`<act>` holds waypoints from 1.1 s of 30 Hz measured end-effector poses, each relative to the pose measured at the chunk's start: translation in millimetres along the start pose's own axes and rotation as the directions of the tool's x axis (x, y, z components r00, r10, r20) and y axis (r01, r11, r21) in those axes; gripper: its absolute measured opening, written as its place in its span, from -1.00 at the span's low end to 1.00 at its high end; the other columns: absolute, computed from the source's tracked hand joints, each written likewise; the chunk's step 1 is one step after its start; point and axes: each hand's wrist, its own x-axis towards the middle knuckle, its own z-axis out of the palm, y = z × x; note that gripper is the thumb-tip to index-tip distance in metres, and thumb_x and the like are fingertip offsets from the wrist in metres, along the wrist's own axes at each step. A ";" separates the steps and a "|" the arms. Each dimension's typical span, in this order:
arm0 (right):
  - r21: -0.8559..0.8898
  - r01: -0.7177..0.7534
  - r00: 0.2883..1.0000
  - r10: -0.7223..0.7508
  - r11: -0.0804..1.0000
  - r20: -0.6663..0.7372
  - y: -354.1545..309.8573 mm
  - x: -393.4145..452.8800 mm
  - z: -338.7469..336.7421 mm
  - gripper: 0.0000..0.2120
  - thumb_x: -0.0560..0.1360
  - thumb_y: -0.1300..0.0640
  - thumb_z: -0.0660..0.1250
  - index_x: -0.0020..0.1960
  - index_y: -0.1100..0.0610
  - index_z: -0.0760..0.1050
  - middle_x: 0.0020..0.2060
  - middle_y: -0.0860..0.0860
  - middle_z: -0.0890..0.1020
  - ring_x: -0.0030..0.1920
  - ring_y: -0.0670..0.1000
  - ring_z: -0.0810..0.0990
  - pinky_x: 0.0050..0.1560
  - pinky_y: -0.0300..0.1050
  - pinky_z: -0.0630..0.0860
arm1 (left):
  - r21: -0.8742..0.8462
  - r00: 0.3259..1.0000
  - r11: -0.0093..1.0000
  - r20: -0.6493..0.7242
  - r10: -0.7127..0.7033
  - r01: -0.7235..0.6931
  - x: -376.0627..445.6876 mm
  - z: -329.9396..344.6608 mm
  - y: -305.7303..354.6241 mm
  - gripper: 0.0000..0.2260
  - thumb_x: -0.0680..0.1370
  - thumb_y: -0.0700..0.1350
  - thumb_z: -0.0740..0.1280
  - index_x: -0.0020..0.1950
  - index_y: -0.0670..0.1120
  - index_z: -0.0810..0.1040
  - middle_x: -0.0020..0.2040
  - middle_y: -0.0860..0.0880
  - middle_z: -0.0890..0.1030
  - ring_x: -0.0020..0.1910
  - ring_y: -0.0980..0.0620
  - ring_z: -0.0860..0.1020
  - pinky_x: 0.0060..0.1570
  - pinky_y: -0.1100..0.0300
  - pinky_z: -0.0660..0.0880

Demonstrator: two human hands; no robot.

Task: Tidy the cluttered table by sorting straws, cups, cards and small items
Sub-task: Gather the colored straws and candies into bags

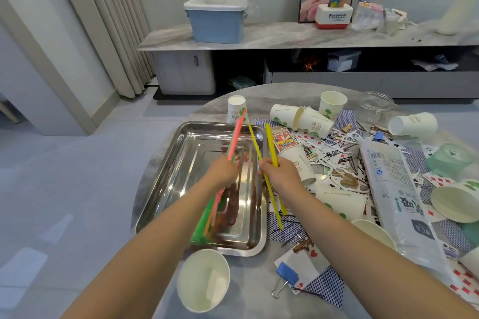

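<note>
A steel tray (181, 158) lies on the left of the round grey table (248, 290). Over it my left hand (223, 172) grips a bundle of pink, green and orange straws (234, 138) that slants from upper right to lower left. Beside it, my right hand (281, 172) holds two yellow straws (270, 141) at the tray's right rim. Several white paper cups (308, 118) lie tipped or upright among scattered playing cards (329, 286) on the right half.
An upright paper cup (203, 280) stands at the near table edge, a blue binder clip (286, 273) right of it. A long white plastic packet (394, 189) and a green container (448, 159) lie far right. A glass jar (375, 106) sits at the back.
</note>
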 end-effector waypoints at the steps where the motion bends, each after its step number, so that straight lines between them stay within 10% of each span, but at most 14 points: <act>1: 0.008 0.025 1.000 -0.025 1.000 0.004 -3.0 0.5 1.9 -0.84 0.55 0.08 0.26 -0.18 0.06 0.53 -0.29 -0.03 0.59 -0.28 -0.02 0.49 -0.13 -0.11 0.42 | -0.135 1.000 0.991 -0.015 0.020 -0.022 0.8 -2.7 -0.4 -0.76 0.62 -0.12 0.16 0.19 -0.26 0.38 -0.23 -0.08 0.46 -0.37 0.03 0.42 -0.41 0.18 0.37; 8: 0.050 0.111 0.990 -0.115 0.993 0.083 -26.8 -5.9 37.7 -0.87 0.63 0.04 0.10 0.06 0.03 0.41 -0.24 -0.03 0.46 -0.33 -0.06 0.41 -0.38 -0.18 0.37 | -0.777 0.990 0.616 -0.064 0.126 -0.129 -25.6 -25.2 11.0 -0.76 0.58 0.01 0.29 -0.22 -0.09 0.40 -0.55 0.10 0.31 -0.57 0.16 0.25 -0.53 0.29 0.25; 15: -0.203 0.363 0.920 -0.315 0.909 0.235 -31.8 -17.0 51.0 -0.79 0.64 0.14 0.05 0.12 0.15 0.44 -0.05 0.08 0.41 -0.18 -0.06 0.42 -0.20 -0.26 0.32 | -0.760 0.983 0.622 -0.149 0.110 -0.185 -36.6 -33.9 5.7 -0.71 0.47 -0.06 0.44 -0.04 -0.27 0.51 -0.27 -0.18 0.49 -0.30 -0.06 0.49 -0.19 0.02 0.52; 23: -0.012 0.213 0.877 -0.186 0.977 0.443 -40.8 -34.6 42.8 -0.67 0.47 0.28 0.19 0.22 0.14 0.43 0.02 0.03 0.47 0.10 0.00 0.47 -0.04 -0.34 0.36 | -0.673 0.934 0.673 -0.349 0.076 -0.306 -46.6 -37.4 10.5 -0.73 0.58 -0.09 0.30 -0.30 -0.08 0.34 -0.45 0.04 0.39 -0.51 0.18 0.44 -0.46 0.32 0.38; 28: 0.029 0.317 0.813 -0.287 0.948 0.507 -36.2 -40.0 37.2 -0.37 0.50 0.38 0.26 0.43 -0.02 0.11 -0.01 -0.28 0.41 -0.06 -0.40 0.44 -0.09 -0.57 0.38 | -0.595 0.870 0.665 -0.459 0.180 -0.452 -55.6 -35.9 12.0 -0.85 0.51 -0.06 0.40 -0.19 -0.01 0.46 -0.33 0.08 0.51 -0.37 0.27 0.52 -0.36 0.47 0.40; 33: -0.076 0.318 0.844 -0.246 0.945 0.477 -23.7 -31.4 40.3 -0.44 0.48 0.20 0.37 0.41 0.04 0.26 0.22 -0.15 0.44 0.31 -0.11 0.39 0.28 -0.19 0.33 | -0.658 0.895 0.615 -0.392 0.211 -0.434 -60.7 -40.7 7.2 -0.85 0.48 -0.20 0.43 -0.13 -0.08 0.46 -0.28 0.05 0.55 -0.37 0.30 0.58 -0.34 0.42 0.49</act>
